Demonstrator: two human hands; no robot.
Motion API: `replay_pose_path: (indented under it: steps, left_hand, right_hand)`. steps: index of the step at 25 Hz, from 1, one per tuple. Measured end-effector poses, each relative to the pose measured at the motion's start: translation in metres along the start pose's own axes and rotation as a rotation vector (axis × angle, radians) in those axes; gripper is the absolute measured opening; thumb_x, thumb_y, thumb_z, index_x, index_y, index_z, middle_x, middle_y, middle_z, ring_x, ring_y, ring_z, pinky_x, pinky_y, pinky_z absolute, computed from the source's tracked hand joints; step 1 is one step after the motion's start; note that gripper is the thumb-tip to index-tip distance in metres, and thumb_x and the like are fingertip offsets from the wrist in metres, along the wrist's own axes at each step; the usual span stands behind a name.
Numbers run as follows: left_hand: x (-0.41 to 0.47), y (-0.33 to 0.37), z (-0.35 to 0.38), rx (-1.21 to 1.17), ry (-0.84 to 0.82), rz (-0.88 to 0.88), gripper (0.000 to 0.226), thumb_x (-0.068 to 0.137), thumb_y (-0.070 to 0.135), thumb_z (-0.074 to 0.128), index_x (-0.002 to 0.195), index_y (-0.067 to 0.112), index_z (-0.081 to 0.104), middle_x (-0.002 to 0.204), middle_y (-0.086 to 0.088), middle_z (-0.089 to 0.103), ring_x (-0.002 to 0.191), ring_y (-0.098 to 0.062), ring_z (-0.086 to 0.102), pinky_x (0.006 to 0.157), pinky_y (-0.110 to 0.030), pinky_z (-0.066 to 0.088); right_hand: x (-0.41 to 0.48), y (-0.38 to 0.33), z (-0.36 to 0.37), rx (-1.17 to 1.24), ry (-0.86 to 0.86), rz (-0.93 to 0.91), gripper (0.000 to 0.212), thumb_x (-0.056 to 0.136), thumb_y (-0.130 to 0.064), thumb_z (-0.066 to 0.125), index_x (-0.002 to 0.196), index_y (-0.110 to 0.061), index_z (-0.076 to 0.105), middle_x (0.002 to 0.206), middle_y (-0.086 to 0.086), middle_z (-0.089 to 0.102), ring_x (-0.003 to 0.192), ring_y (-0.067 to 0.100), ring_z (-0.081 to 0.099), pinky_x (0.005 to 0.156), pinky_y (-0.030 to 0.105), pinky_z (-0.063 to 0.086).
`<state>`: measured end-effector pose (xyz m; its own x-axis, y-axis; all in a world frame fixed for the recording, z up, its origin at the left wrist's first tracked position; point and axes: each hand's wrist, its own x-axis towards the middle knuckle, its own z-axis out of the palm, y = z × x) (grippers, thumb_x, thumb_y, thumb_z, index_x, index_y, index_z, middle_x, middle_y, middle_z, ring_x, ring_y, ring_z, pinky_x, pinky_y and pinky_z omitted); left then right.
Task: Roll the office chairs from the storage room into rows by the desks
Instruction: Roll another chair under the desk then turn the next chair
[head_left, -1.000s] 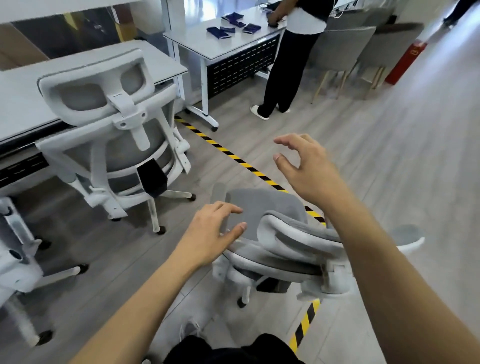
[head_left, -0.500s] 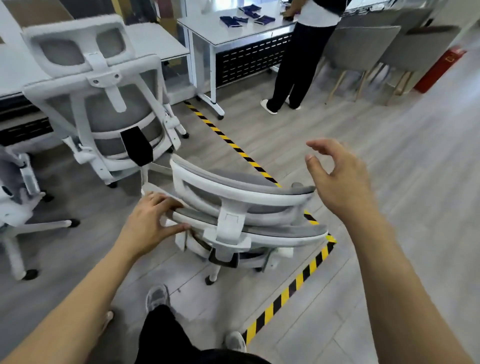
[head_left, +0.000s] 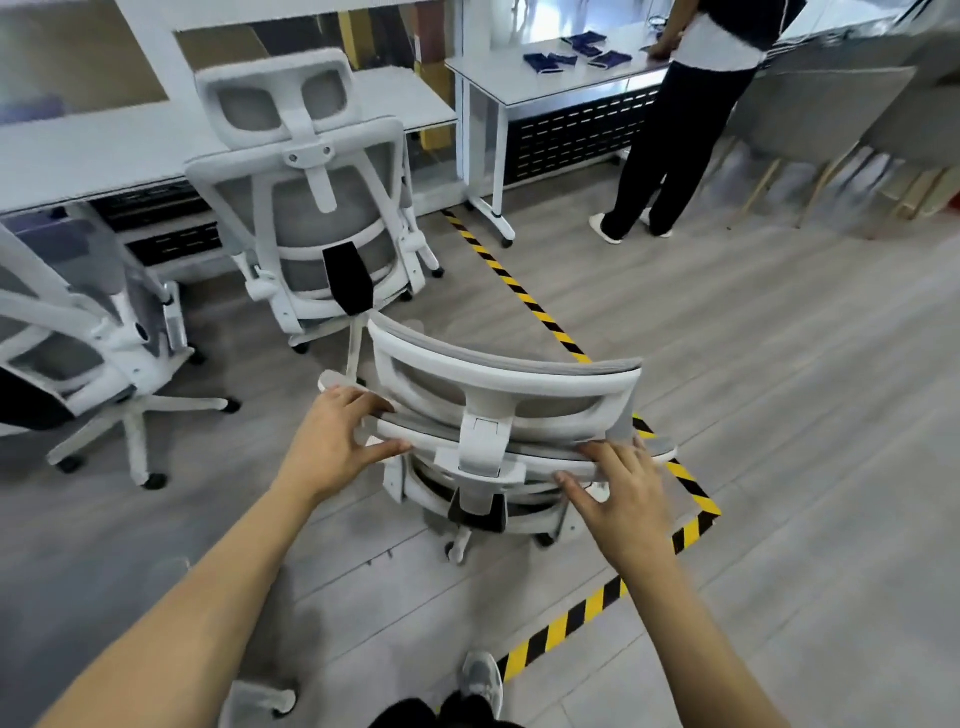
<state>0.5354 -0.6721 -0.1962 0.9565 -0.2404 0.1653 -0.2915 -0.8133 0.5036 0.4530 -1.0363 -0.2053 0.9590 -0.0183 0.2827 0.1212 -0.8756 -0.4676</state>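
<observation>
Left hand (head_left: 332, 447) clamping round left end of chair (head_left: 498, 387) back, right hand (head_left: 618, 493) gripping right end: two-point hold giving steering control. Chair standing just behind parked chair (head_left: 311, 156), probably heading for slot beside it at table (head_left: 78, 156).

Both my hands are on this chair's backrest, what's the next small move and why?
Probably roll the chair forward toward the desk, alongside the parked chair. Your left hand and right hand both grip its backrest, and it stands on the striped tape, short of the row.
</observation>
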Motion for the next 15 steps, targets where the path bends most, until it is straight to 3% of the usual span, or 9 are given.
replay_pose_path:
  steps: [3,7,11,15]
  left_hand:
    - [-0.036,0.011,0.003,-0.003,0.079,-0.047,0.054,0.073,0.073,0.069,0.102,0.028,0.068,0.100,0.012,0.060,0.099,-0.015,0.053,0.093,-0.038,0.044]
    - [-0.094,0.028,0.010,0.016,0.200,-0.154,0.051,0.075,0.074,0.065,0.103,0.032,0.066,0.102,0.016,0.057,0.103,-0.013,0.051,0.102,-0.036,0.039]
    - [-0.135,0.048,0.030,0.035,0.308,-0.223,0.049,0.081,0.066,0.064,0.110,0.027,0.065,0.108,0.011,0.057,0.111,-0.017,0.050,0.111,-0.049,0.033]
    - [-0.141,0.056,0.038,0.059,0.352,-0.316,0.048,0.082,0.065,0.062,0.110,0.027,0.066,0.108,0.008,0.059,0.114,-0.022,0.051,0.114,-0.054,0.025]
  right_hand:
    - [-0.008,0.005,0.001,0.061,-0.002,-0.078,0.037,0.088,-0.047,0.069,0.111,-0.018,0.068,0.109,-0.005,0.066,0.112,0.017,0.061,0.121,0.049,0.028]
    - [-0.018,0.010,0.002,0.048,-0.046,-0.161,0.044,0.091,-0.052,0.060,0.119,-0.018,0.066,0.123,-0.004,0.061,0.127,0.020,0.055,0.123,0.047,0.024]
    - [-0.010,0.011,0.007,0.048,-0.117,-0.235,0.052,0.092,-0.056,0.052,0.128,-0.018,0.060,0.135,-0.003,0.056,0.139,0.017,0.043,0.122,0.050,0.022]
    - [0.022,0.013,0.009,0.040,-0.219,-0.271,0.056,0.092,-0.064,0.046,0.130,-0.023,0.055,0.142,-0.005,0.050,0.144,0.016,0.036,0.125,0.048,0.018]
